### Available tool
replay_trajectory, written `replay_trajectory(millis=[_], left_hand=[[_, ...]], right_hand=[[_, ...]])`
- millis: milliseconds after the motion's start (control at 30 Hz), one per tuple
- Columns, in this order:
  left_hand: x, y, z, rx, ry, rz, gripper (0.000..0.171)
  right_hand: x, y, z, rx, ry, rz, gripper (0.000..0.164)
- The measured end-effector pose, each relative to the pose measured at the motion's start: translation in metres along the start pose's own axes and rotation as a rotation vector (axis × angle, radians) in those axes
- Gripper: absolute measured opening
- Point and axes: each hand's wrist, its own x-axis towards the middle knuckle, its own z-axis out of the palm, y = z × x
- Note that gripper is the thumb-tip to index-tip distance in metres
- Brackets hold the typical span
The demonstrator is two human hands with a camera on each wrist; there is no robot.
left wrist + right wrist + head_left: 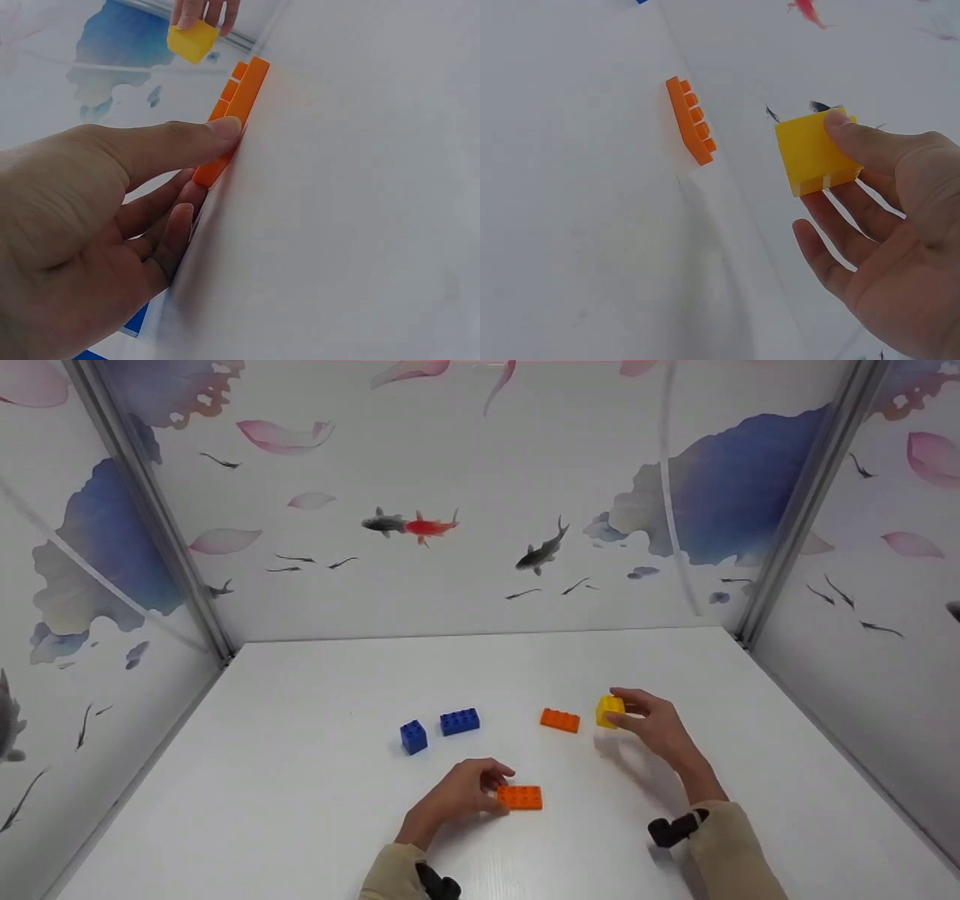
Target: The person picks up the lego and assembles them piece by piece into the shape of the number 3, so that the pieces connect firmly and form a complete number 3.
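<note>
At the front of the white table, my left hand [466, 791] pinches a flat orange toy brick [523, 797] by its left end. The left wrist view shows the thumb on one long side of this brick [244, 94], which lies low against the tabletop with its studs up. My right hand [660, 726] grips a yellow toy brick [609, 710] between thumb and fingers. Seen from the right wrist, the yellow brick [814, 150] is held above the table, its shadow falling below. Left of it lies a second flat orange brick [560, 720], apart from both hands.
Beyond my left hand sit a small blue brick [413, 736] and a longer blue brick [460, 721], side by side with a gap. Printed panels with fish and petals wall in the table [300, 675] at the back and both sides.
</note>
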Motion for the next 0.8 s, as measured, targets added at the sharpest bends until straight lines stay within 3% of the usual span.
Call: replay_trajectory(millis=[400, 600, 800], left_hand=[[-0.001, 0.002, 0.000, 0.016, 0.019, -0.035, 0.030], [-0.002, 0.004, 0.001, -0.001, 0.016, -0.076, 0.029], [-0.002, 0.004, 0.001, 0.010, 0.016, -0.063, 0.029]], right_hand=[[-0.006, -0.032, 0.011, 0.011, -0.023, -0.121, 0.054], [-0.010, -0.045, 0.015, 0.000, -0.045, -0.131, 0.055], [-0.018, -0.056, 0.025, 0.012, -0.077, -0.140, 0.049]])
